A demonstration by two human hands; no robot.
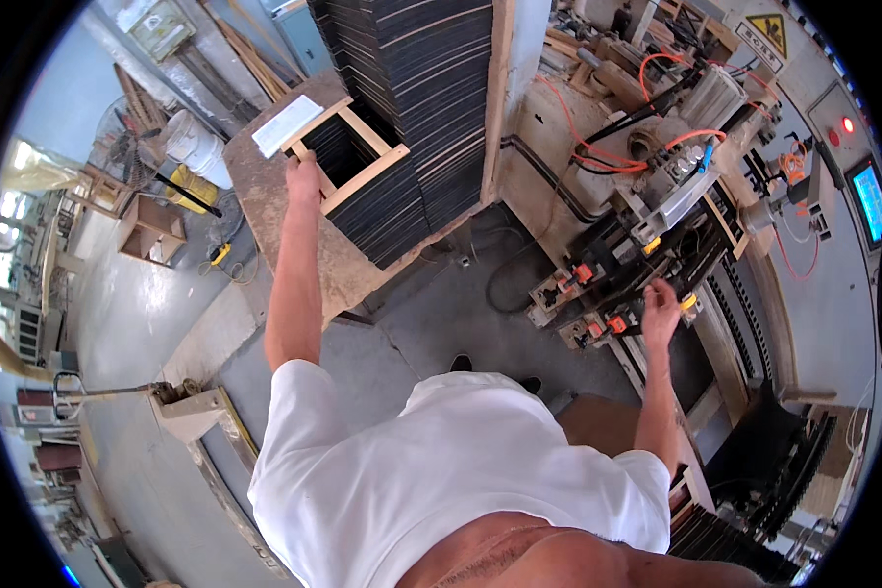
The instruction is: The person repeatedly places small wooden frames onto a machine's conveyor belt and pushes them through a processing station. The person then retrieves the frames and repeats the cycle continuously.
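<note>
On the left, my left hand (304, 180) is closed on the near corner of a light wooden frame (365, 180). The frame is rectangular with a crossbar and lies on a stack of black-edged frames (380, 230). Beside it, a white sheet or pad (287, 125) rests on the brown worktable (348, 277). Over on the right, my right hand (661, 306) hovers by the machine's clamp end, its fingers loosely bent and apart, with nothing visible in them. Near that hand are orange-red clamp parts (615, 323) and a yellow knob (689, 302).
A tall black stack (436, 88) rises behind the wooden frame. The machine (647, 211) carries orange air hoses, with a lit screen (869, 203) and a red lamp (848, 124) at far right. White buckets (198, 147) and a wooden box (151, 229) stand on the left floor.
</note>
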